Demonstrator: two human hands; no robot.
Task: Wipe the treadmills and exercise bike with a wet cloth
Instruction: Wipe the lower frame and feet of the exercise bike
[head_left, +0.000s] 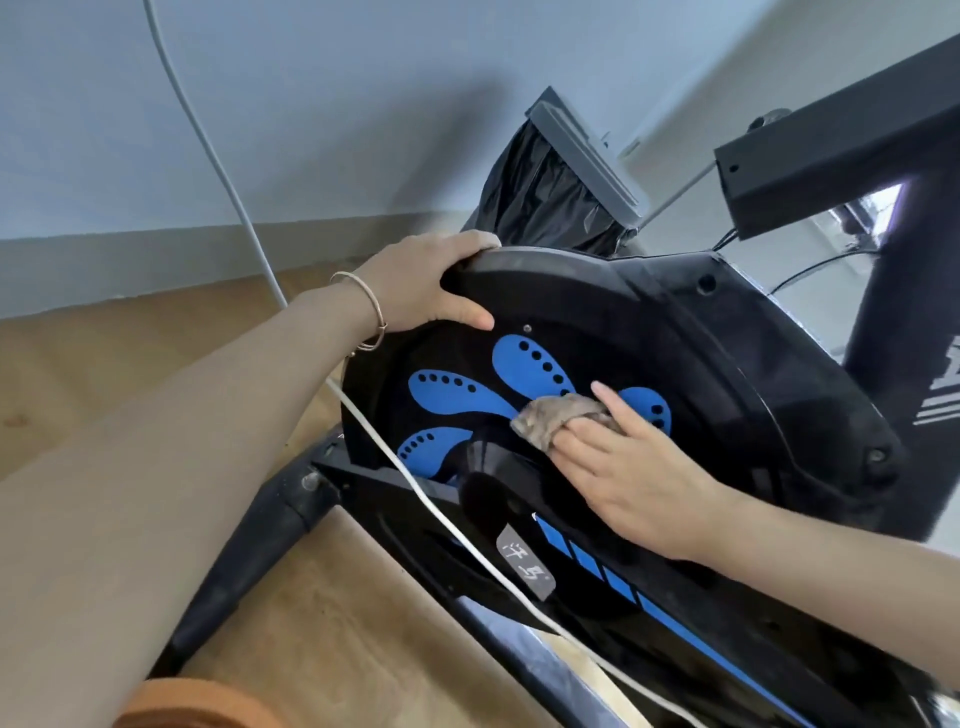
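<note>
The exercise bike's black flywheel housing (649, 332) fills the middle of the view, with blue petal shapes (524, 364) on its side disc. My left hand (431, 280) grips the housing's upper left rim, thumb lying on the side face. My right hand (634, 467) holds a crumpled brownish cloth (556, 415) and presses it against the disc near the hub, between two blue petals. The black crank arm (498, 493) sits just below the cloth.
A white cable (228, 187) hangs down the wall and runs across the bike's lower frame (675, 613). A bin with a black bag (550, 197) stands behind the housing. The bike's front foot (249, 566) rests on the wooden floor. The dark upright post (904, 332) rises at right.
</note>
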